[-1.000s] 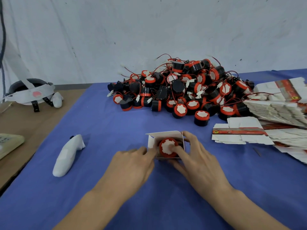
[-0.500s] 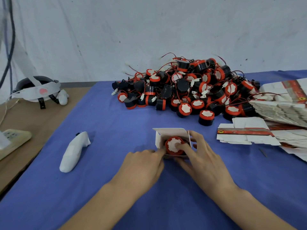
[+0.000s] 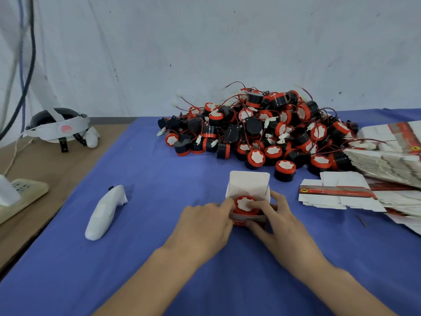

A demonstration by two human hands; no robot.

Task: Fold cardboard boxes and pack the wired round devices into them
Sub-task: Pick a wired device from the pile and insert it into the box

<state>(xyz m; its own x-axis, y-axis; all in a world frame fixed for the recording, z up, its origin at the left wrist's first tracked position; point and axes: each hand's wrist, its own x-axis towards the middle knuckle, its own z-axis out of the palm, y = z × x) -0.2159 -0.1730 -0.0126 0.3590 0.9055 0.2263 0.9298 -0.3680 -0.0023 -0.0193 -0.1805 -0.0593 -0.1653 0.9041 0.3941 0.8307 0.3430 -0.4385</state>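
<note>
I have the small cardboard box (image 3: 248, 185) on the blue cloth (image 3: 159, 179), dead ahead at twelve o'clock, its white lid flap standing up at the far side. A round device (image 3: 242, 205) sits in its open top, red rim and white face upward. My left hand (image 3: 205, 226) curls its fingers against the box's nine o'clock side. My right hand (image 3: 280, 222) grips the three o'clock side, with one fingertip on the device's white face. The heap of wired devices (image 3: 262, 131) lies at one o'clock of the box, the flat box blanks (image 3: 337, 197) at three, and a white controller (image 3: 106, 212) at nine.
</note>
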